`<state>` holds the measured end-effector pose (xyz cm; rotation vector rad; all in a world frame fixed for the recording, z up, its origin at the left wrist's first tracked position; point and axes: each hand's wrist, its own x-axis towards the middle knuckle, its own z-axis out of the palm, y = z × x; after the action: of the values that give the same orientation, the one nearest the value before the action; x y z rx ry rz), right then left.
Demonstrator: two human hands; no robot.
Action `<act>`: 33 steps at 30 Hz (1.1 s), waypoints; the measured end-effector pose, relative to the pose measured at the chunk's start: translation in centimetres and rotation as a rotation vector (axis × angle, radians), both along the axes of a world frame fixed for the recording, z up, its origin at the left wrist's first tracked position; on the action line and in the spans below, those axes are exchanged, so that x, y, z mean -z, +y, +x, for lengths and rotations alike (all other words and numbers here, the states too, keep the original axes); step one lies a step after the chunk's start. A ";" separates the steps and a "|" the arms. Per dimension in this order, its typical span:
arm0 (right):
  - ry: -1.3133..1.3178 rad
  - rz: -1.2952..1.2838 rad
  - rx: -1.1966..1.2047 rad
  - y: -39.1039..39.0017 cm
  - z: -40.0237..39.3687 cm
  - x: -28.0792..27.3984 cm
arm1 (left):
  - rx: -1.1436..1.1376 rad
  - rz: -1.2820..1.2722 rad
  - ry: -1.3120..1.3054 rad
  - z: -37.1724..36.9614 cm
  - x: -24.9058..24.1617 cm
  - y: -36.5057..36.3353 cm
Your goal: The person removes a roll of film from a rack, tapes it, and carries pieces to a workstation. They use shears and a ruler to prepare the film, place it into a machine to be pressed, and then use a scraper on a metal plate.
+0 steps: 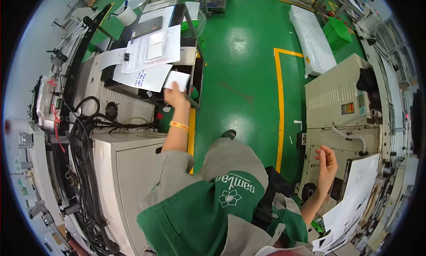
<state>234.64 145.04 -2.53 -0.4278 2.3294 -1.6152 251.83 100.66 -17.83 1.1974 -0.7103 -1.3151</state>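
Observation:
My left hand (176, 95) reaches forward, its fingers closed on the near edge of a small white square pad (179, 80). It may be a stack of paper or a card; its thickness is hard to tell. The pad is at the corner of a dark metal table (198, 74), beside loose handwritten sheets (144, 78). My right hand (327, 164) hangs out to the right, fingers loosely bent and somewhat apart, with nothing visible in it. It is near a beige machine cabinet (317, 143) and a large white sheet (355, 189).
On the table lie a calculator (148, 27), printed forms (171, 43) and two small white pads in a plastic sleeve. Black cables (84, 145) run down the left machine. A long white wrapped package (310, 39) and a green bin (337, 33) stand beyond yellow floor lines.

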 end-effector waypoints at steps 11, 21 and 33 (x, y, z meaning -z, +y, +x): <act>0.014 0.064 0.032 -6.3 0.3 0.3 | -0.173 0.126 -0.097 5.8 3.0 -10.7; 0.315 0.346 0.713 10.8 5.0 -4.3 | -0.101 0.148 -0.281 2.9 7.8 -13.3; 0.301 0.779 0.562 30.8 4.0 -3.9 | 1.648 -0.163 0.177 -19.2 -10.4 37.1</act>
<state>238.61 175.82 1.34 0.1934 3.2482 -0.6809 232.60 137.71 -7.39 0.1107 -1.7614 -2.5087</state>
